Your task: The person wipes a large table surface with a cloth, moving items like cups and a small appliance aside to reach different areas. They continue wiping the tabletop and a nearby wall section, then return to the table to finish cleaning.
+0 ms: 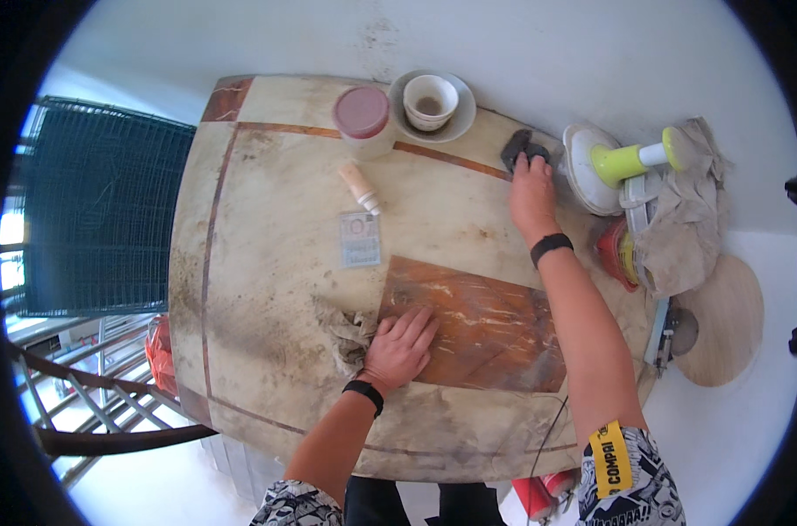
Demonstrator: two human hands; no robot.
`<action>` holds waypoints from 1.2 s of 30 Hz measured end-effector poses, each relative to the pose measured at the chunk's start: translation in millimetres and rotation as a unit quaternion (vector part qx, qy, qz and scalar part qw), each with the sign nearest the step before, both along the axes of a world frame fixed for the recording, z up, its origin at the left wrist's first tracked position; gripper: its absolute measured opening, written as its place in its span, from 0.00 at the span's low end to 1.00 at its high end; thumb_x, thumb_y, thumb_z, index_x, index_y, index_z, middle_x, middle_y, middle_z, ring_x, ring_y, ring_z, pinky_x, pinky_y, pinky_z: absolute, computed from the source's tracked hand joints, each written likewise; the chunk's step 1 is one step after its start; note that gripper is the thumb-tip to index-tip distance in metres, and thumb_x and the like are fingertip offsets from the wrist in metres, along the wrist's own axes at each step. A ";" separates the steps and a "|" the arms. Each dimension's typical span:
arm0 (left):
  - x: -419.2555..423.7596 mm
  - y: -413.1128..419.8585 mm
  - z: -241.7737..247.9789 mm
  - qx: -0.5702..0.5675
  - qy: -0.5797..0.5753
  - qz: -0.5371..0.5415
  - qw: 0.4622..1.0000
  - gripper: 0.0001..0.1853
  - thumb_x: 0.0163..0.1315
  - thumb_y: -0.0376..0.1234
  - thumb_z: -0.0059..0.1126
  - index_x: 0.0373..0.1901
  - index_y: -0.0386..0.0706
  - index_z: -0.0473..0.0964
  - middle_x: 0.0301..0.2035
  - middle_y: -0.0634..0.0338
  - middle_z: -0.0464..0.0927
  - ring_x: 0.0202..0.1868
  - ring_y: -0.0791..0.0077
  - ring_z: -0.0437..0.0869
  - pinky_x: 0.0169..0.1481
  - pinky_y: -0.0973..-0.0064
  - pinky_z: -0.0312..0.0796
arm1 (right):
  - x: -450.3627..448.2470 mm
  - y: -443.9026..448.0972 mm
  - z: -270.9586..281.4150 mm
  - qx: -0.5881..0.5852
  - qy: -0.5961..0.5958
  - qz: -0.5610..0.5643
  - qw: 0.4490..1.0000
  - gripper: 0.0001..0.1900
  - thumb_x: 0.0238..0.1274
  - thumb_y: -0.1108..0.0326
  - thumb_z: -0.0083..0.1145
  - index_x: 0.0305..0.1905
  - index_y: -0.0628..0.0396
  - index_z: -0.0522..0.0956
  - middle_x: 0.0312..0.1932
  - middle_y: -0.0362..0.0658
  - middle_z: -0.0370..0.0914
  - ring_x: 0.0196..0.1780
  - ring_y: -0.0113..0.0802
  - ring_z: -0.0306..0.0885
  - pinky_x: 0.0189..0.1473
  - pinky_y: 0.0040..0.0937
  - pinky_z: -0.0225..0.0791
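Observation:
My left hand (401,345) lies palm down on the brown marbled panel of the table top, fingers slightly spread. Against its thumb side is a crumpled grey-beige cloth (347,335); the palm hides whether any of it lies beneath. My right hand (533,197) reaches to the far right of the table, its fingertips on a small dark object (519,146). That object's kind is unclear, and whether the fingers close around it does not show. Between the hands and the wall lie a beige squeeze tube (359,187) with a white cap and a printed card (360,240).
A pink-lidded jar (362,115) stands beside a cup (431,98) nested in a bowl (465,121) at the back. Right of my right hand are a white-and-green handled device (612,161), a draped cloth (684,217) and a red container (614,253). A cable (548,430) crosses the front edge.

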State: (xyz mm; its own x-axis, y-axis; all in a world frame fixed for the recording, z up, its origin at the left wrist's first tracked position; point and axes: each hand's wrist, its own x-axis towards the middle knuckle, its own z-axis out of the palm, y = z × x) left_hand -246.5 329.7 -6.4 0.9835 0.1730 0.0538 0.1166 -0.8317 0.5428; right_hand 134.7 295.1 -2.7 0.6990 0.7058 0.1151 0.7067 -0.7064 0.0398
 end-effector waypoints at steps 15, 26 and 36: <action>-21.5 12.1 24.9 0.003 0.006 -0.021 1.000 0.30 0.61 0.33 0.63 0.68 0.41 0.75 0.74 0.50 0.69 0.73 0.51 0.71 0.75 0.51 0.65 | -164.3 -15.9 57.4 0.196 0.272 0.099 0.937 0.24 0.61 0.82 0.55 0.63 0.62 0.80 0.54 0.61 0.78 0.61 0.64 0.76 0.63 0.54 0.73; -112.9 96.2 22.6 0.020 0.009 0.226 0.974 0.35 0.61 0.39 0.64 0.74 0.50 0.74 0.81 0.48 0.60 0.81 0.50 0.62 0.82 0.42 0.55 | -84.4 56.9 138.5 0.276 0.113 0.066 0.952 0.21 0.64 0.75 0.57 0.62 0.64 0.81 0.49 0.62 0.80 0.56 0.63 0.79 0.58 0.55 0.74; -107.8 123.3 8.1 0.005 0.015 0.245 0.969 0.34 0.60 0.41 0.61 0.72 0.51 0.75 0.81 0.49 0.62 0.79 0.50 0.66 0.83 0.41 0.54 | 0.6 295.7 384.7 0.190 -0.409 0.389 0.803 0.21 0.68 0.78 0.56 0.65 0.58 0.81 0.62 0.58 0.76 0.64 0.58 0.76 0.66 0.49 0.73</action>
State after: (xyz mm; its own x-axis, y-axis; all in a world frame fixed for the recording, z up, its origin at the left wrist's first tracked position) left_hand -354.3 453.1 1.7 0.7843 0.6197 0.0302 0.5151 -0.6775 0.5250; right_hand 135.3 590.8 382.0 -0.3565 0.6974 0.6217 0.7875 -0.1338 0.6016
